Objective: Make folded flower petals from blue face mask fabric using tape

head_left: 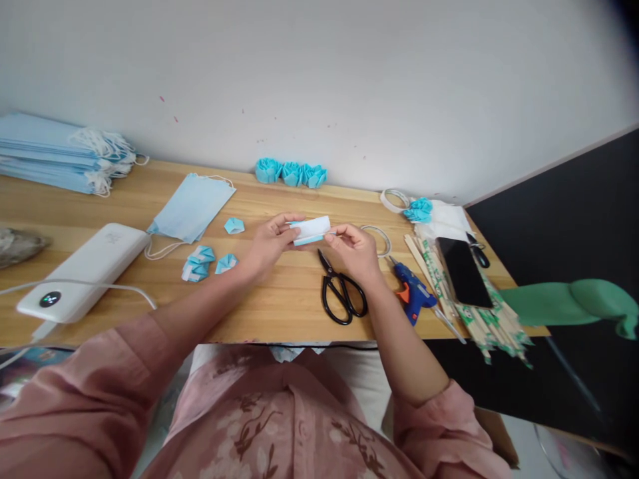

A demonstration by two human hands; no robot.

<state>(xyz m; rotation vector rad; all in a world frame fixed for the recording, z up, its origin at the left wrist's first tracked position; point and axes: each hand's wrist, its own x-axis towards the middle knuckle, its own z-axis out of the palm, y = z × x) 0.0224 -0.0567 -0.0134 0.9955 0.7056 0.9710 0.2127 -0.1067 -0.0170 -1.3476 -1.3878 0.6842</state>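
My left hand [269, 245] and my right hand [352, 251] together hold a small folded strip of white and light-blue mask fabric [311, 230] above the wooden table [279, 299]. The left pinches its left end, the right pinches its right end. Black scissors [341, 293] lie shut on the table just below the hands. Small folded blue pieces [200, 262] lie to the left of my left hand, with one more folded piece [234, 225] behind them.
A flat blue face mask [192, 207] and a stack of masks [54, 154] lie at the left, with a white power bank [82, 269]. Blue fabric rosettes [291, 173] stand by the wall. At right lie a blue glue gun [413, 291], a phone [463, 271] and wooden sticks [479, 319].
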